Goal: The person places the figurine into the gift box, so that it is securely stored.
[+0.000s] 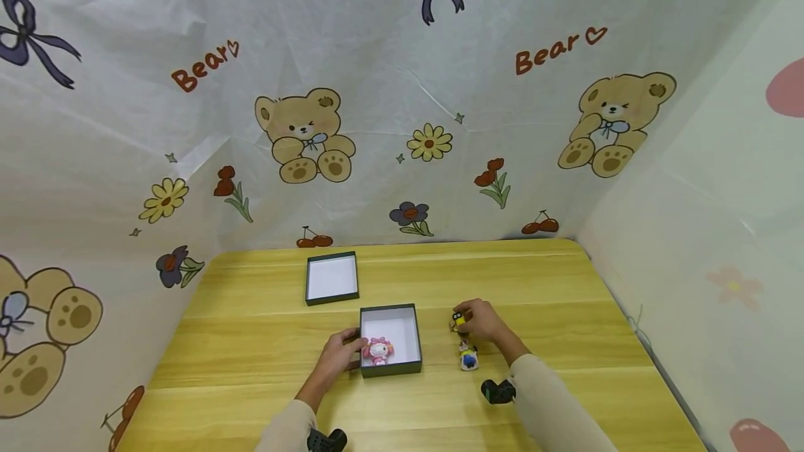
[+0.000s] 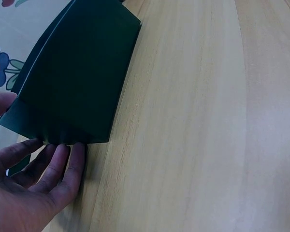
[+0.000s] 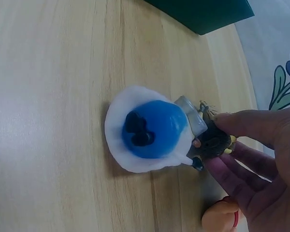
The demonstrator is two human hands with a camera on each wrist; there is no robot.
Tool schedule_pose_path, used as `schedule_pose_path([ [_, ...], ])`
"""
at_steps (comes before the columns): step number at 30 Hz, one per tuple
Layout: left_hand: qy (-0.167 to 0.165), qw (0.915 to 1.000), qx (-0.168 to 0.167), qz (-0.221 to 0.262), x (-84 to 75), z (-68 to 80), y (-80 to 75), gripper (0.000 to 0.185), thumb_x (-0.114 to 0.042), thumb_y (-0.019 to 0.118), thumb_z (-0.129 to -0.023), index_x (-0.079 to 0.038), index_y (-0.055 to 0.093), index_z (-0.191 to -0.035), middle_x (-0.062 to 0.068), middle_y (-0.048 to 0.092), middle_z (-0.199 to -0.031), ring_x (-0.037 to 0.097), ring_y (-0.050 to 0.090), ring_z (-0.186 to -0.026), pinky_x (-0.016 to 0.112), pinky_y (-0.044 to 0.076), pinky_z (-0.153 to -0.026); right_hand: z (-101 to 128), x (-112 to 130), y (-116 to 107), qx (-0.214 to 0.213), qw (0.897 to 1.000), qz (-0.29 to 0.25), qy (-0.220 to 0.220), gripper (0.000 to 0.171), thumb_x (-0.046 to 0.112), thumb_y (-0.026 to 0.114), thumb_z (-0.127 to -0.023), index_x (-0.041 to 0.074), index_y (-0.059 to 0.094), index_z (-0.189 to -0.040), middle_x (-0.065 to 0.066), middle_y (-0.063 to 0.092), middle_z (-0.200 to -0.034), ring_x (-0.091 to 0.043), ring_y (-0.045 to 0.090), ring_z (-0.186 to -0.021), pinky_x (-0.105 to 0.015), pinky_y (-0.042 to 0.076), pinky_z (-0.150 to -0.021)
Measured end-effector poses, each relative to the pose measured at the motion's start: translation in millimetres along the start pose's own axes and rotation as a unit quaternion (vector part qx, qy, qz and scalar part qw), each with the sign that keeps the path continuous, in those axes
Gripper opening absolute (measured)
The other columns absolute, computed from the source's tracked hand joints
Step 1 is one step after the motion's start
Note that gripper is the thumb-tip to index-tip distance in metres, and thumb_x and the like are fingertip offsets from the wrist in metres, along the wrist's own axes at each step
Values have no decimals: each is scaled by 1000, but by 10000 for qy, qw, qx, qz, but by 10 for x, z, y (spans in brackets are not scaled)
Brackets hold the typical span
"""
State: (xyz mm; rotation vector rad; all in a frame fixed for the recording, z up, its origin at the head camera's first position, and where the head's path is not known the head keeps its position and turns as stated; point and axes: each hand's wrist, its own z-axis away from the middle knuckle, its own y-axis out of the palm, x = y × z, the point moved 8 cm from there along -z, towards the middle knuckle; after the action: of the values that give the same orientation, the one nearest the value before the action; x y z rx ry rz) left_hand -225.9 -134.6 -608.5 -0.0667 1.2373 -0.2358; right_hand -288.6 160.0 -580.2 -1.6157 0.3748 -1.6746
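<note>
Pinching a small yellow-and-black toy (image 1: 459,321) between thumb and fingertips, the right hand (image 1: 486,323) has its grip closed on that toy just right of the box (image 1: 411,368). In the right wrist view the toy (image 3: 213,140) looks dark, caught between the fingertips (image 3: 222,170) and standing against a blue-and-white figure (image 3: 152,129), which lies on the worktop (image 3: 48,116). From the head view that figure (image 1: 467,356) sits just in front of the hand, on the person's side.

The left hand (image 1: 339,356) rests at the left wall of the box, fingers nearly straight, its grip loose and holding nothing; the left wrist view shows the fingertips (image 2: 70,157) touching the dark green wall (image 2: 77,77) at its lower edge. Inside the box, in the near left corner, lies a pink-and-white doll (image 1: 378,350).

Farther back on the worktop (image 1: 565,284), well apart from the box, the lid (image 1: 331,277) lies with its white inside up.
</note>
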Motion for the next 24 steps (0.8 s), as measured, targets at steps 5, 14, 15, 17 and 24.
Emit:
schedule_pose_path([
  [5,66,9999,-60,-147,10,-15,-15,62,-25,62,-93,17,42,-135,30,52,-128,35,58,-110,45,51,-92,9,11,-22,86,9998,-117,-106,29,-1,74,-79,-7,66,-107,-16,65,-99,-32,63,-90,-42,55,-73],
  [14,139,9996,-55,-227,-25,4,-13,65,-28,61,-93,17,40,-135,31,51,-129,35,57,-111,44,51,-91,11,-1,-70,13,9995,-283,-144,17,2,69,-84,-3,64,-99,-15,62,-97,-27,62,-85,-38,53,-69],
  [15,80,9998,-77,-152,-17,2,-13,64,-27,61,-93,17,41,-136,31,51,-130,35,57,-111,45,51,-92,7,-6,-69,4,9995,-282,-156,16,2,69,-84,-2,64,-99,-14,62,-96,-26,62,-84,-37,53,-68],
  [17,9,9999,-58,-117,-8,-2,0,63,-24,60,-93,17,40,-136,31,51,-130,35,57,-112,46,50,-93,2,-11,-68,-16,9994,-295,-185,13,1,67,-85,-2,64,-98,-13,62,-93,-25,62,-83,-36,53,-66],
  [24,-65,10000,-9,-37,-3,0,9,60,-22,59,-95,17,39,-136,30,52,-129,33,57,-112,43,52,-90,-11,-49,-56,-73,9988,-457,-158,12,0,68,-84,-1,64,-96,-9,61,-88,-20,62,-77,-32,50,-61],
])
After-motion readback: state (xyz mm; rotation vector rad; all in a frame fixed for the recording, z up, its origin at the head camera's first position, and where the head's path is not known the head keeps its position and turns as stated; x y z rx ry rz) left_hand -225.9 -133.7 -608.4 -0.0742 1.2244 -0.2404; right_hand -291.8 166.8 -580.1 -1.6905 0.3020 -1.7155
